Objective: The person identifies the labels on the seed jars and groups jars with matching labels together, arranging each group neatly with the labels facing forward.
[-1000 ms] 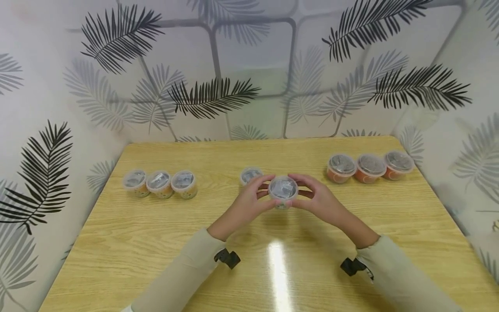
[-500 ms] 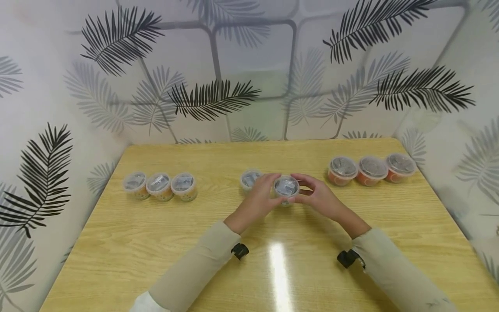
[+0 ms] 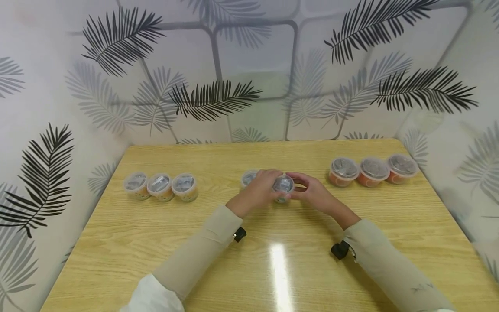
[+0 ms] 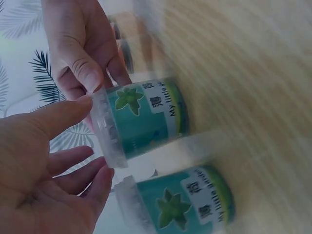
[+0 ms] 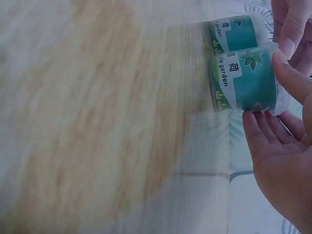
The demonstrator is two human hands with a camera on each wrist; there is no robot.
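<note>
A teal plant cup (image 3: 283, 185) with a clear lid, a mint-leaf picture and the words "My little garden" stands upright, apparently on the table. My left hand (image 3: 258, 193) pinches its lid rim from the left, thumb in front and fingers behind. From the right, my right hand (image 3: 315, 196) holds the same rim between thumb and fingers. Close by on the left is a second matching teal cup (image 4: 183, 204), partly hidden by my left hand in the head view. Its label shows in both wrist views.
Three orange-yellow lidded cups (image 3: 160, 186) form a row at the left of the wooden table (image 3: 156, 242). Three red-orange lidded cups (image 3: 372, 171) line up at the back right. A leaf-patterned wall covering (image 3: 253, 117) rises behind the table.
The held cup has come down toward the table, shifting slightly right and then back left. Both hands have moved with it, and the left hand now covers more of the second teal cup.
</note>
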